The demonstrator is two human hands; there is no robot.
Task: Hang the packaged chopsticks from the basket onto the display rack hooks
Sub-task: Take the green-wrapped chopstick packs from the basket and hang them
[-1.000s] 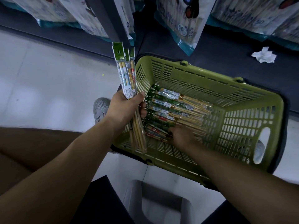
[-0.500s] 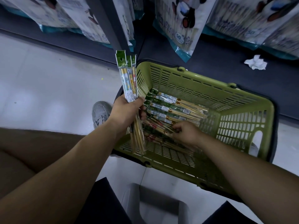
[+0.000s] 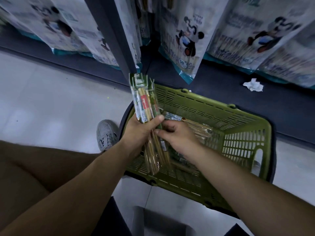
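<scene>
Your left hand point(image 3: 141, 132) is raised over the near-left corner of the olive-green slatted plastic basket point(image 3: 226, 114), forearm reaching in from the lower left, fingers and thumb wrapped firmly round a bundle of packaged chopsticks point(image 3: 144, 103), bamboo sticks in clear wrap under green header cards. The bundle stands nearly upright, cards pointing away from you above the basket's far-left rim and stick ends hanging down over its near wall. Your right hand point(image 3: 177, 138) comes in from the lower right across the basket's mouth, fingers curled, thumb and forefinger closed against the bundle's right edge just below your left thumb; it seems to pinch the outermost green-edged pack there, though blur hides exactly which pack. The two hands touch or nearly touch. More loose chopstick packs point(image 3: 197, 128) lie on the basket's floor, partly hidden under your right wrist. The basket sits on a pale tiled floor point(image 3: 51, 103). Just left of it is a grey laced sneaker point(image 3: 106, 133), and your brown trouser leg point(image 3: 34, 167) fills the corner nearer you. Beyond the basket runs a dark shelf base point(image 3: 213, 79), with a crumpled white tissue point(image 3: 253, 84) on it past the basket's far-right side. Above that hang large white printed bags with cartoon figures point(image 3: 185, 40), and a dark upright post point(image 3: 110, 31) rises behind the basket's far-left corner.
</scene>
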